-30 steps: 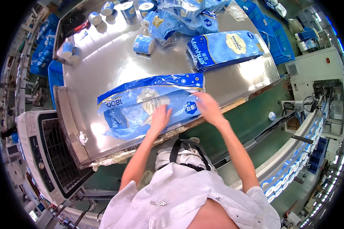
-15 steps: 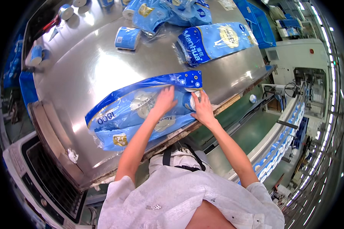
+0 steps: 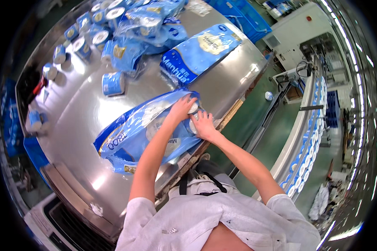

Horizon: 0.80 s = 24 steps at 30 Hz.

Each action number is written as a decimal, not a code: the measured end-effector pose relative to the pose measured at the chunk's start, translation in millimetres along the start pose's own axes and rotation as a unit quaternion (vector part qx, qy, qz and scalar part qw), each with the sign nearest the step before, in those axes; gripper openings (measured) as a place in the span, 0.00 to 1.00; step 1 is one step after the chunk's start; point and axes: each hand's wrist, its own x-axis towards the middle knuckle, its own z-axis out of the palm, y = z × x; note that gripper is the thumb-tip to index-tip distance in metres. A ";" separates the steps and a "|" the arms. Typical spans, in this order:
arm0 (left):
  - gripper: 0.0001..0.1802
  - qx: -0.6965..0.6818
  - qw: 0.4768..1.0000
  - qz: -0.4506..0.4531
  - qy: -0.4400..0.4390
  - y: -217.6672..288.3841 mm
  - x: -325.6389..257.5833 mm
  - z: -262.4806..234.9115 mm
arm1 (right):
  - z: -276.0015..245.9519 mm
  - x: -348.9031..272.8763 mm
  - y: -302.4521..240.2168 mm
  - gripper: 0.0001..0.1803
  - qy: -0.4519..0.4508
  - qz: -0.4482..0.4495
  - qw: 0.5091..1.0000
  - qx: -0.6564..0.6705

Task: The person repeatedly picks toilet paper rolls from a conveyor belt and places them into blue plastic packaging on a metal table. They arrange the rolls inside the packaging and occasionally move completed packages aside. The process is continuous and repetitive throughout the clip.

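Observation:
A blue printed plastic bag (image 3: 134, 130) lies on the metal table with its mouth toward the right, bulging with rolls. At that mouth show the white ends of two toilet rolls, an upper roll (image 3: 193, 107) and a lower roll (image 3: 192, 127). My left hand (image 3: 181, 109) curls over the bag's edge beside the upper roll, its fingers closed on the film. Close by, my right hand (image 3: 203, 125) grips the lower roll at the opening, with its fingertips near those of the left. The bag's film partly hides both rolls.
Beyond the bag lies a filled blue pack (image 3: 201, 52). A loose roll (image 3: 113, 83) stands left of it, with a heap of bagged and loose rolls (image 3: 125, 25) behind. Blue crates (image 3: 243, 19) stand past the table; a conveyor of rolls (image 3: 308, 146) runs at right.
My left hand has moved right, from the bag's middle to its mouth. My right hand has pushed the roll further in, and a second roll end shows there. The view has shifted, revealing more rolls.

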 end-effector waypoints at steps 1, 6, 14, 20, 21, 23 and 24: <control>0.47 -0.029 0.999 -0.024 -0.012 1.3 -5.3 -4.4 | -6.7 -7.5 -0.5 0.58 0.018 -0.011 0.999 0.040; 0.38 0.001 0.995 -0.049 0.082 15.7 -39.1 -31.2 | -21.3 -39.8 -0.5 0.58 0.061 -0.025 0.975 0.214; 0.63 -0.062 0.991 -0.107 -0.056 -20.6 -65.7 -30.1 | -39.9 -65.2 -1.7 0.52 0.133 -0.259 0.900 0.325; 0.57 0.099 0.990 -0.002 -0.100 48.6 -47.3 -18.4 | -32.6 -104.8 -24.6 0.60 0.330 -0.322 0.835 0.300; 0.56 0.113 0.989 0.005 -0.096 66.1 -53.2 -25.6 | -44.2 -123.2 -10.2 0.55 0.264 -0.318 0.838 0.357; 0.54 0.132 0.989 -0.012 -0.063 90.0 -75.3 -57.7 | -60.9 -149.5 6.4 0.56 0.346 -0.263 0.809 0.396; 0.53 0.122 0.989 0.020 -0.077 107.2 -60.7 -50.1 | -53.3 -174.9 31.6 0.56 0.388 -0.181 0.801 0.419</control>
